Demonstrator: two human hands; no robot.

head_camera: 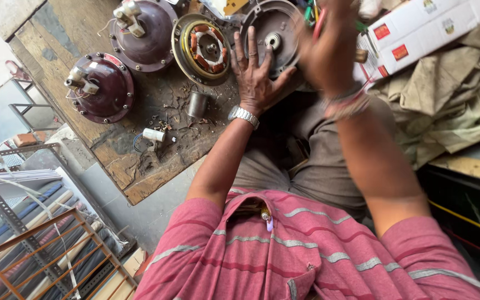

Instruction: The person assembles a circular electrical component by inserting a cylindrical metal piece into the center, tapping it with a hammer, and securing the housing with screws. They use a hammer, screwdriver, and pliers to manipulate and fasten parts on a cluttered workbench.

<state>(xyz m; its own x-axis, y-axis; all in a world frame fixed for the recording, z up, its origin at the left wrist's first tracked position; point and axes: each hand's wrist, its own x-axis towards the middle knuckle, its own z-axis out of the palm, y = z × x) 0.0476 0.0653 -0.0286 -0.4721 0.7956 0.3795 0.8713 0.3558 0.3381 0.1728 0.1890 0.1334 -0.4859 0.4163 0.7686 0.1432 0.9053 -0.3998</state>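
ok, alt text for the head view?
Looking down, a person's left hand lies flat against a round grey motor cover on a worn wooden bench, while the blurred right hand is raised beside it. Two maroon motor housings and a copper-wound stator sit alongside.

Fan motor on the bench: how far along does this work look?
Done: the motor is opened, with the stator and its copper windings lying exposed. In hand: the left hand presses flat on the grey end cover; the right hand, blurred, is raised over it. Left: two maroon motor housings sit closed, and loose screws are scattered about.
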